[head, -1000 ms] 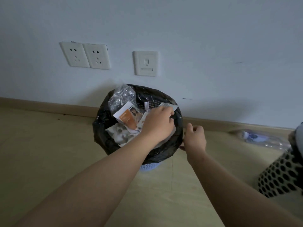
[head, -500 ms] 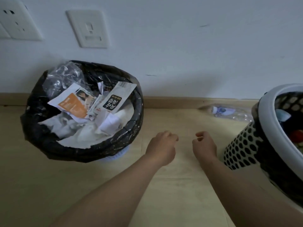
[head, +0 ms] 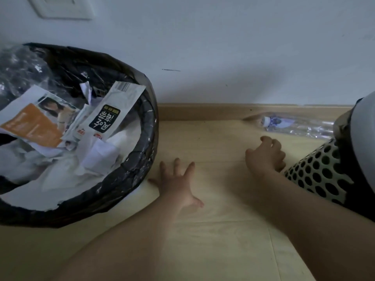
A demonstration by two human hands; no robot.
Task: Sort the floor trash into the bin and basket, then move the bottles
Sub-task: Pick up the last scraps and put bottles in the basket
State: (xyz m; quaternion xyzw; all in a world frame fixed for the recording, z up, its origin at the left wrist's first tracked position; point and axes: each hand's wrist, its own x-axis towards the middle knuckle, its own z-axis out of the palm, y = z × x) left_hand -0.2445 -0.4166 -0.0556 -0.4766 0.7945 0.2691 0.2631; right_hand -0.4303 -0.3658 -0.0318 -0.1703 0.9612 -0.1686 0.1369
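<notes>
Both hands dropped — left hand (head: 178, 183) splayed on floor (head: 219, 230), right hand (head: 264, 156) curled, empty.

Bare floor (head: 213, 142) lane between bin (head: 142, 159) and basket (head: 316, 175).

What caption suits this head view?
Left hand spread by the full bin; right hand nears a clear bottle beside the basket.
</notes>
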